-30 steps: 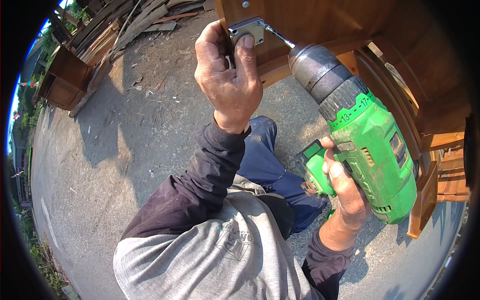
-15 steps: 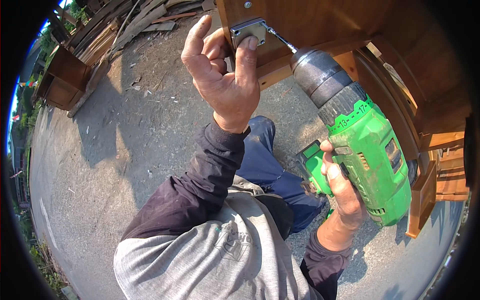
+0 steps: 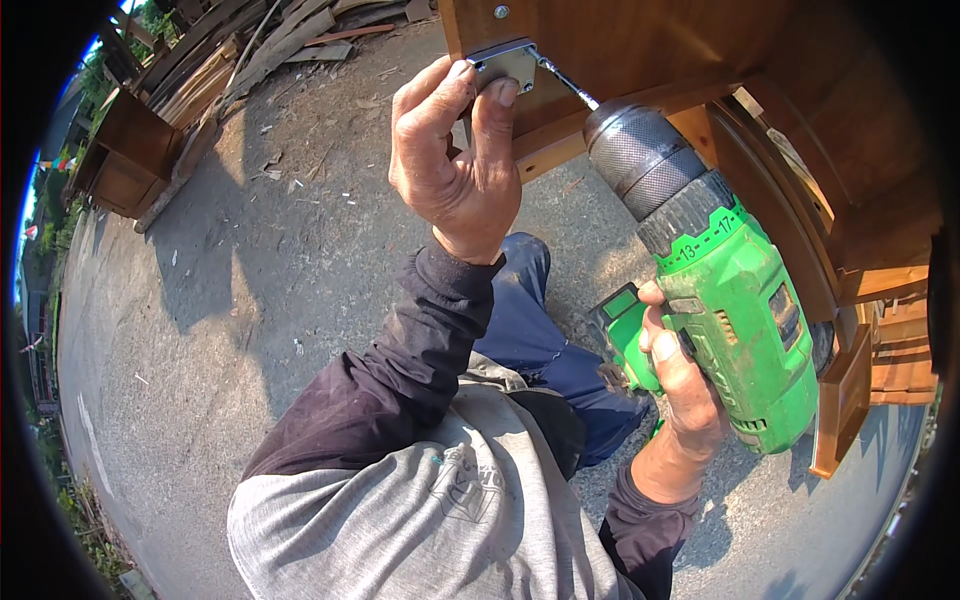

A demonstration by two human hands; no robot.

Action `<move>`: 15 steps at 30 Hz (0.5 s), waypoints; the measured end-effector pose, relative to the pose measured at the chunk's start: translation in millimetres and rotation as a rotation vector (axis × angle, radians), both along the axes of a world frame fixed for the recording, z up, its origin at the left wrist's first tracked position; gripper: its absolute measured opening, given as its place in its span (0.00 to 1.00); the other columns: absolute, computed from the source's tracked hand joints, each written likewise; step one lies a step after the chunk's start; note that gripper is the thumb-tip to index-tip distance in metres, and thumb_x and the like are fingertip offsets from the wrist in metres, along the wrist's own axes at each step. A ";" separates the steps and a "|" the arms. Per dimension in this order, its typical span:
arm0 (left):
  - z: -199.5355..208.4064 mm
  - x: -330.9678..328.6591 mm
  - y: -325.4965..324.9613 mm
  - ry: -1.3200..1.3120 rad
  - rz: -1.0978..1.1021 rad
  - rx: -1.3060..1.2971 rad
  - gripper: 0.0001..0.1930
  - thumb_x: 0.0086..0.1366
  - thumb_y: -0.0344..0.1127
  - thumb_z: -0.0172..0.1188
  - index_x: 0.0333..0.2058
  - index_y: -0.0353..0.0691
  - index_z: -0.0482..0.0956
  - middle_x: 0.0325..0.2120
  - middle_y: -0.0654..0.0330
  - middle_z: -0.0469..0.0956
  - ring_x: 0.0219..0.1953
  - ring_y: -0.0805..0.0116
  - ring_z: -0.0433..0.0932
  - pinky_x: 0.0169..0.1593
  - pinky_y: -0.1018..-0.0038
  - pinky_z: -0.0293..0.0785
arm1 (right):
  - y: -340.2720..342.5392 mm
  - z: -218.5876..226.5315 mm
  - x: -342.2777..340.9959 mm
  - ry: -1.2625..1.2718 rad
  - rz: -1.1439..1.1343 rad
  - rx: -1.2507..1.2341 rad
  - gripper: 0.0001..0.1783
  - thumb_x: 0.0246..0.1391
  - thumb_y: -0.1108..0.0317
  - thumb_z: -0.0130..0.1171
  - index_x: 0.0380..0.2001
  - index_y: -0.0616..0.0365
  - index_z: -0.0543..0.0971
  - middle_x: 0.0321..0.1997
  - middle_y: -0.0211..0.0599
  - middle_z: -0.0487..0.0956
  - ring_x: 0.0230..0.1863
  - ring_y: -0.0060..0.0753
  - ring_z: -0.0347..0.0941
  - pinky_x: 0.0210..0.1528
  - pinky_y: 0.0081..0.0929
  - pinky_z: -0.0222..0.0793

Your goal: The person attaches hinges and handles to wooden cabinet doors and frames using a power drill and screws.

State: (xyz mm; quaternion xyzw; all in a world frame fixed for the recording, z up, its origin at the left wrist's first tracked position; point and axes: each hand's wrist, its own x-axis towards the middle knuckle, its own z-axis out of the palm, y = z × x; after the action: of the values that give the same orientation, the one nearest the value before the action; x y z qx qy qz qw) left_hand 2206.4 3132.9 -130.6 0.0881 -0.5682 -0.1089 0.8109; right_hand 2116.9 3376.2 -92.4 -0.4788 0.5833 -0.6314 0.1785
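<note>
Left hand [image 3: 455, 170] pinches silver rectangular metal plate [image 3: 511, 68] at twelve o'clock; right hand [image 3: 685, 390] grips green-black plastic drill [image 3: 740, 310], whose slanted steel bit [image 3: 570, 82] could slip thumbward.

The place is an outdoor woodworking yard. Sunlight and shadows cross rough grey concrete ground [image 3: 320, 240]; a heap of weathered, greyish-brown wooden planks [image 3: 213, 82], a boxy brown wooden cabinet [image 3: 130, 160], varnished reddish-brown wooden furniture [image 3: 640, 45] and a bright green cordless drill [image 3: 745, 340] show it, with green foliage [image 3: 100, 545] along the edge.
</note>
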 end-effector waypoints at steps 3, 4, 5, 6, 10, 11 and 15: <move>-0.1 0.5 1.1 -0.014 0.024 -0.003 0.15 0.61 0.25 0.68 0.45 0.38 0.75 0.42 0.49 0.80 0.43 0.63 0.82 0.43 0.72 0.79 | -0.1 -0.8 1.3 0.003 -0.002 -0.003 0.10 0.47 0.70 0.68 0.35 0.51 0.82 0.39 0.33 0.85 0.39 0.36 0.82 0.40 0.32 0.78; 0.2 0.2 1.5 -0.013 0.025 -0.004 0.15 0.61 0.25 0.68 0.45 0.38 0.75 0.42 0.49 0.80 0.43 0.63 0.82 0.43 0.72 0.79 | 0.3 -0.6 1.1 0.002 -0.003 -0.003 0.09 0.47 0.70 0.68 0.35 0.51 0.82 0.39 0.33 0.85 0.39 0.36 0.82 0.40 0.32 0.78; 0.4 -0.4 2.0 -0.009 0.018 -0.001 0.15 0.61 0.25 0.68 0.44 0.38 0.75 0.42 0.49 0.80 0.43 0.64 0.82 0.42 0.73 0.79 | 0.9 -0.8 1.0 0.002 -0.003 -0.004 0.09 0.47 0.70 0.68 0.35 0.51 0.82 0.39 0.33 0.85 0.39 0.36 0.82 0.40 0.32 0.78; 0.5 -1.1 2.6 -0.004 0.009 0.002 0.14 0.60 0.25 0.68 0.44 0.38 0.75 0.42 0.50 0.80 0.43 0.64 0.82 0.42 0.73 0.79 | 1.3 -0.3 0.5 0.005 -0.006 -0.004 0.09 0.47 0.70 0.68 0.35 0.51 0.82 0.39 0.33 0.85 0.39 0.36 0.82 0.40 0.32 0.78; 0.8 1.1 2.3 -0.030 -0.016 -0.004 0.17 0.61 0.25 0.67 0.46 0.37 0.73 0.45 0.49 0.78 0.43 0.65 0.81 0.43 0.73 0.79 | -1.9 -0.3 0.4 0.007 -0.003 -0.006 0.09 0.47 0.70 0.69 0.35 0.50 0.82 0.38 0.33 0.85 0.39 0.36 0.82 0.40 0.32 0.78; 0.8 1.8 3.8 -0.024 -0.049 0.020 0.17 0.61 0.24 0.67 0.47 0.36 0.72 0.46 0.48 0.77 0.44 0.66 0.81 0.43 0.74 0.79 | -3.7 -1.3 1.8 0.005 0.002 -0.007 0.09 0.47 0.70 0.69 0.34 0.50 0.82 0.38 0.33 0.85 0.39 0.36 0.82 0.40 0.32 0.78; 6.1 0.8 5.6 -0.027 -0.156 0.053 0.23 0.62 0.23 0.65 0.54 0.33 0.67 0.50 0.45 0.73 0.45 0.67 0.79 0.44 0.74 0.79 | -7.0 -2.4 2.5 0.003 0.008 -0.012 0.09 0.47 0.70 0.69 0.34 0.50 0.82 0.38 0.33 0.85 0.39 0.36 0.82 0.40 0.32 0.78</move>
State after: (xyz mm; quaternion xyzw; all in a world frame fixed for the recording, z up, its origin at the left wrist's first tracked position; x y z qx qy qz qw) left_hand 2207.2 3138.5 -124.5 0.0665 -0.5811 -0.1857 0.7896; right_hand 2119.4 3369.2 -94.8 -0.4834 0.5778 -0.6333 0.1772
